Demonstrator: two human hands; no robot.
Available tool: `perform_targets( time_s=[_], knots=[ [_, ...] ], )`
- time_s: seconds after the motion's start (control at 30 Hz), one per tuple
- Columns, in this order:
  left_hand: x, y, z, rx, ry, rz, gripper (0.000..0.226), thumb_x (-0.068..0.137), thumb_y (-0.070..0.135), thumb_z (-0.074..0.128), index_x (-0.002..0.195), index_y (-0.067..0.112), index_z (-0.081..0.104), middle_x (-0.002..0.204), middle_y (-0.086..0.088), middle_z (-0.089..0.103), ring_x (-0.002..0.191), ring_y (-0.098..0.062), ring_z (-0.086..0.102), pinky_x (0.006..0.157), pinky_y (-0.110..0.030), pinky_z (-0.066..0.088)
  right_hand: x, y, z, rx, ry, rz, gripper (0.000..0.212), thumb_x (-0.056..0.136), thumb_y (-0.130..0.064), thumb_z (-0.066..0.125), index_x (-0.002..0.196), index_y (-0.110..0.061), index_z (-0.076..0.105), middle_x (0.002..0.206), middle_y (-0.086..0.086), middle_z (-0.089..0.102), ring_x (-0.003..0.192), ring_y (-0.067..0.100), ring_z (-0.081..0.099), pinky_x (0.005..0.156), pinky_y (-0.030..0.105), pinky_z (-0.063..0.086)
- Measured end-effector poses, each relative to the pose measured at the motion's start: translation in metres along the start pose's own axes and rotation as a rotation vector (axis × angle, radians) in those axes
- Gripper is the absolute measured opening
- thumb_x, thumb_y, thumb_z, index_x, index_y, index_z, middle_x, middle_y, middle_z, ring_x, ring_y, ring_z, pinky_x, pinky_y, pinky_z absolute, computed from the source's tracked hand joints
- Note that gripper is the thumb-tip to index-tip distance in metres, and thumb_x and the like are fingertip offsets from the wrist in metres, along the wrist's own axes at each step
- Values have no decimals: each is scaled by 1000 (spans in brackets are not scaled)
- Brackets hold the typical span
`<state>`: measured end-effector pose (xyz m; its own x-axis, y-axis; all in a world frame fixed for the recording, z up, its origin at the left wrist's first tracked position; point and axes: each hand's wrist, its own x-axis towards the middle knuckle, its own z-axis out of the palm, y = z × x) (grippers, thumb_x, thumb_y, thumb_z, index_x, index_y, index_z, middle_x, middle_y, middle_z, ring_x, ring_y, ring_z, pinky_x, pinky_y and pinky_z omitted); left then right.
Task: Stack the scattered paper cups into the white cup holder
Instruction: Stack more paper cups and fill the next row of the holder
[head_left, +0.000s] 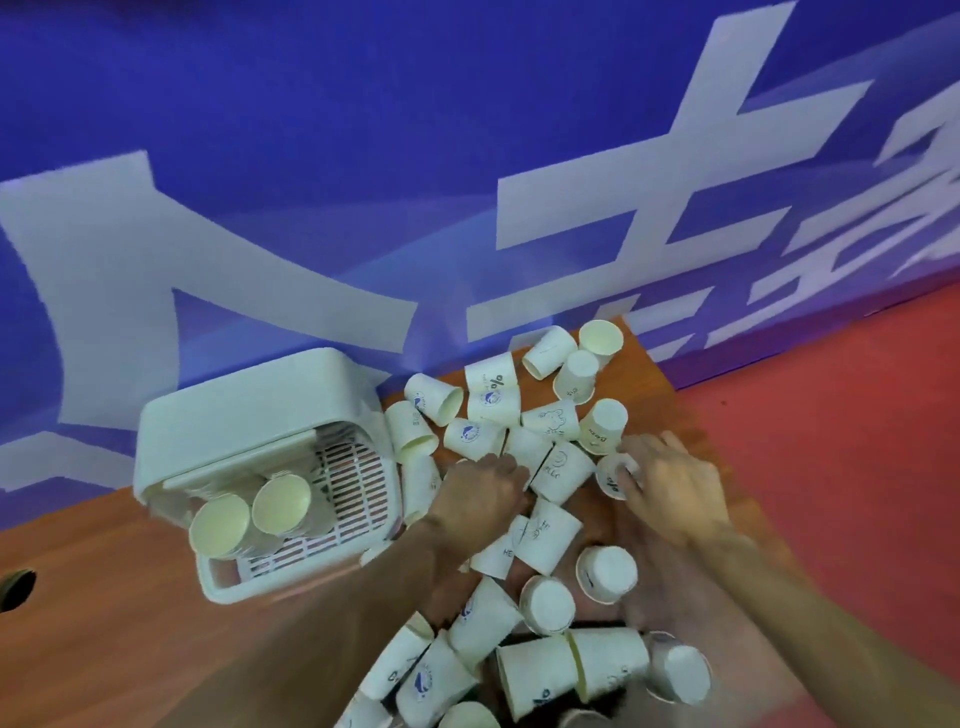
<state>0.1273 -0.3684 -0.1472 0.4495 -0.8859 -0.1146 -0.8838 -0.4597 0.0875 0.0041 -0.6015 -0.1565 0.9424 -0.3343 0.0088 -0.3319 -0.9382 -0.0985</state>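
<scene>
Cups (540, 675) lie nearest; right of the holder (249, 395), right hand (675, 491) curls round a cup (613, 480), left hand (483, 493) grip unclear. Gathering; nesting comes next.

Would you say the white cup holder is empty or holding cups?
Holding cups: two stacks lie inside the white cup holder, mouths showing.

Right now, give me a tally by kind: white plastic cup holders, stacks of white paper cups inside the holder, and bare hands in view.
White plastic cup holder: 1
Stacks of white paper cups inside it: 2
Bare hands, left hand and right hand: 2
Total: 5
</scene>
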Motion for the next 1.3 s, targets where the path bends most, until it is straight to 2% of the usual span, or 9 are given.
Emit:
perform_targets(
  time_s=[0.2,0.47,0.6,0.73,0.9,1.0,1.17,1.23,1.3],
  knots=[
    [81,38,28,-32,-86,61,46,92,31,54,134,17,43,132,-3,48,105,-24,55,66,-38,52,4,54,23,68,-28,-39,48,78,-53,67,118,-27,62,122,-13,61,104,17,55,74,32,49],
    [111,47,49,-21,-161,29,63,84,24,62,141,22,33,122,2,54,98,-21,60,62,-35,50,8,69,39,178,-74,-101,53,81,-56,59,126,-27,55,122,-15,59,105,12,56,66,30,51],
    [118,48,48,-28,-162,-14,54,85,20,61,135,22,39,115,-1,54,98,-23,59,65,-35,48,14,70,49,195,-100,-81,51,80,-52,59,126,-29,52,115,-14,58,104,12,55,68,27,48],
    [116,49,41,-127,-148,-79,39,88,26,55,127,24,52,117,3,58,103,-21,59,75,-34,50,-6,78,61,467,-127,54,69,74,-47,62,137,-35,37,124,-15,43,101,8,52,75,29,48],
    [105,57,30,-18,-143,-14,19,86,35,50,95,25,64,92,4,62,78,-24,63,59,-28,43,-52,108,70,556,-202,59,63,69,-50,62,129,-35,47,125,-25,43,101,6,61,77,26,52],
    [95,61,34,129,-180,64,19,90,35,48,95,23,62,89,0,62,70,-26,62,53,-28,32,-56,118,64,334,-126,-16,73,71,-65,64,133,-31,49,137,-21,46,114,2,53,79,20,43],
    [82,65,42,147,-208,79,17,91,35,52,99,23,61,90,-1,64,71,-26,63,54,-28,30,-25,97,47,209,-222,-286,61,86,-56,48,143,-33,41,150,-14,35,128,14,42,106,36,36],
    [78,66,42,135,-192,75,17,92,37,51,97,23,61,89,-1,65,71,-27,64,55,-28,30,-13,83,45,133,-314,-434,49,86,-47,46,133,-31,51,143,-13,43,124,14,42,103,35,35],
    [74,67,38,121,-177,68,16,94,34,49,94,23,60,86,-1,64,70,-27,63,54,-29,29,-8,74,45,30,-388,-538,35,87,-46,42,113,-31,61,121,-15,56,116,13,44,95,33,35]
  ],
)
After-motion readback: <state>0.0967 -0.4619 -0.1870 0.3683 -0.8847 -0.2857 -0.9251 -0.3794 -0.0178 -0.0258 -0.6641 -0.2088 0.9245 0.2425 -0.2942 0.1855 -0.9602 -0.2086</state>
